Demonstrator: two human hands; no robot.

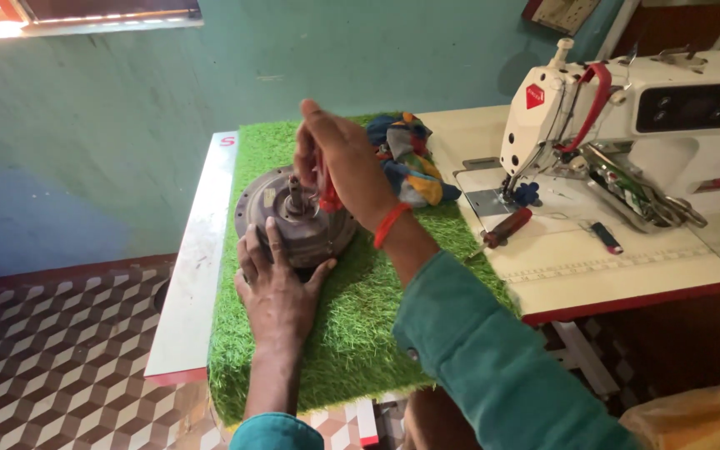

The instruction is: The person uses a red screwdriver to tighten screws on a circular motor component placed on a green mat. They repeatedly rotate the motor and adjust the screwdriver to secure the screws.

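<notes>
Round grey motor unit (293, 218): on green turf mat (352, 333), shaft axis upright, pointing up. Left hand (277, 292): flat against its near side, fingers spread. Right hand (339, 162): clenched around red-handled tool (327, 187) above the shaft. Sewing machine (627, 117) well right.

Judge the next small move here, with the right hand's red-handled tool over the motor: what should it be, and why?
Probably turn the red-handled tool in place while keeping it pressed down. The right hand grips it upright beside the shaft on top of the round grey motor, and the left hand braces the motor's near side on the green turf mat. The tip's seat is hidden.
</notes>
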